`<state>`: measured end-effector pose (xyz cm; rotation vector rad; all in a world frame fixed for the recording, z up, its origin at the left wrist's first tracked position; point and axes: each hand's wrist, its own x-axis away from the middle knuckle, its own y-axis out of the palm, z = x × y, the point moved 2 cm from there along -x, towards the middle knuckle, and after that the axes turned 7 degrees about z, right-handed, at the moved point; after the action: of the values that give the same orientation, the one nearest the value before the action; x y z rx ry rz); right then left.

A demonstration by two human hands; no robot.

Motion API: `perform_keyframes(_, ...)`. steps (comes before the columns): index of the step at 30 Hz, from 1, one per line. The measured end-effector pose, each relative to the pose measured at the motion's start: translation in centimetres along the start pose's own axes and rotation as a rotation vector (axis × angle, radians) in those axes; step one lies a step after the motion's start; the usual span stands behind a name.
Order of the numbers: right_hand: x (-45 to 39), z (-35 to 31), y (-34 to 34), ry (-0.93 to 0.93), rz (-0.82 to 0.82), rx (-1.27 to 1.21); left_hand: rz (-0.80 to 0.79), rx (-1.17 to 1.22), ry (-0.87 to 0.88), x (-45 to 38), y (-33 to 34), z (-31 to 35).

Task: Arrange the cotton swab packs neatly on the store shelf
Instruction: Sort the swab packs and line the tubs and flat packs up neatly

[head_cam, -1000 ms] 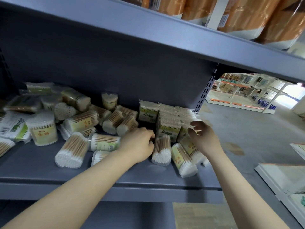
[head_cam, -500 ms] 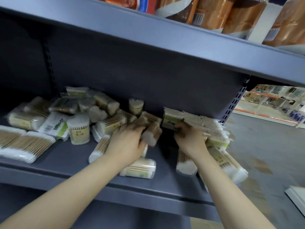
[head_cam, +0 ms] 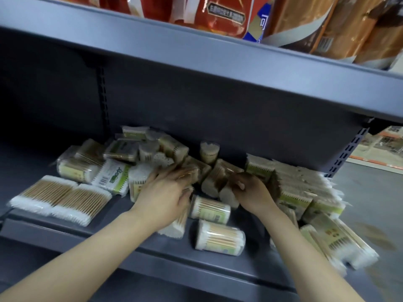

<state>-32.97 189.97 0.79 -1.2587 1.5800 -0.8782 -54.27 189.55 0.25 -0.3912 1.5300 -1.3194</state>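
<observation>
On the grey shelf (head_cam: 72,216) the loose heap of swab packs (head_cam: 135,162) remains jumbled, but both hands have moved in from the front edge: the left hand (head_cam: 165,192) spreads over middle packs, the right hand (head_cam: 253,192) pinches one pack (head_cam: 226,192), so sorting has barely begun.

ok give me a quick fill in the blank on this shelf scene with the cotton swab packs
1. Both hands, the left hand and the right hand, reach into the pile of ____ swab packs.
2. The round tub nearest the shelf edge lies on its ____.
3. The flat swab packs at the far left lie ____ the left hand.
4. The orange packages sit on the shelf ____ the swabs.

Missing words: cotton; side; left of; above
</observation>
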Motion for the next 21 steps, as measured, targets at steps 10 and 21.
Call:
perform_keyframes(10,-1.0,-3.0,-0.5,-0.001,0.099,-0.092,0.059,0.031,0.029,0.4,-0.6,-1.4)
perform_keyframes(21,-2.4,-8.5,1.3,-0.241,-0.08,-0.25,0.27,-0.009,-0.136,2.4,-2.7,-6.0)
